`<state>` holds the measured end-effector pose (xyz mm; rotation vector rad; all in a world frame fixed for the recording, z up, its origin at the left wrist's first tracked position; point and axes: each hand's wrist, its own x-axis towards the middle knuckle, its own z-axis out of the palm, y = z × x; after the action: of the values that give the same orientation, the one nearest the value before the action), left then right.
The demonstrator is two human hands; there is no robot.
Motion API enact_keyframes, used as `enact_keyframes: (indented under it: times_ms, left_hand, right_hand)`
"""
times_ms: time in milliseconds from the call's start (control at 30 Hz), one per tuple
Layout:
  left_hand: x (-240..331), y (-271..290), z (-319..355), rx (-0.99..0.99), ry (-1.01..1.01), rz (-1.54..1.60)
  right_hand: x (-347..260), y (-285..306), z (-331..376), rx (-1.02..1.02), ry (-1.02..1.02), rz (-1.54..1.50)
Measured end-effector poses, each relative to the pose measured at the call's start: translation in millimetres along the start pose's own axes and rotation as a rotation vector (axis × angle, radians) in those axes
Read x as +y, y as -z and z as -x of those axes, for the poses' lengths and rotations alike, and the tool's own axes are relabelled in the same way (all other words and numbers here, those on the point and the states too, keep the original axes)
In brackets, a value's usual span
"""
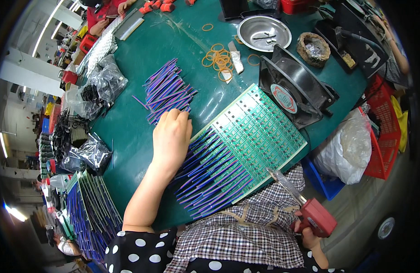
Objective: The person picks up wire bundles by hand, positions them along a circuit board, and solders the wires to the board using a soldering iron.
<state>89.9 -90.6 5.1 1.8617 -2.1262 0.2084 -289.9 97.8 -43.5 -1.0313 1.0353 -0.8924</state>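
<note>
My left hand (171, 136) reaches forward over the green table (128, 136), palm down, fingertips on the near edge of a loose pile of blue and purple wires (166, 91). Whether it pinches a wire I cannot tell. Just right of that hand lies a green circuit board panel (260, 132) with a row of the same wires (214, 175) sticking out of its near edge. My right hand (310, 236) is low at my lap, closed on the red handle of a soldering gun (317, 217) whose metal tip points up toward the board.
A black fan (294, 88) stands behind the board. Further back are orange rubber bands (217, 59), a metal bowl (263, 32) and a foil-lined holder (313, 49). Finished wired boards (89, 209) are stacked at left beside plastic bags of parts (103, 84). A red basket (383, 132) sits right.
</note>
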Motion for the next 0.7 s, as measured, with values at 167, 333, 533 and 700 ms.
enact_keyframes:
  times_ms: [167, 333, 533, 700]
  left_hand:
    - [-20, -14, -7, -0.051, 0.034, -0.045]
    - [-36, -5, -17, -0.163, 0.368, 0.597]
    - [-39, 0, -16, -0.127, 0.555, 1.073]
    - [-24, 10, -11, -0.128, 0.577, 1.13]
  right_hand:
    - [2, 0, -1, -0.02, -0.013, -0.016]
    - [0, 1, 0, -0.025, 0.02, -0.013]
    - [-2, 1, -1, -0.02, 0.026, -0.052]
    - [-4, 2, 0, -0.018, 0.031, -0.015]
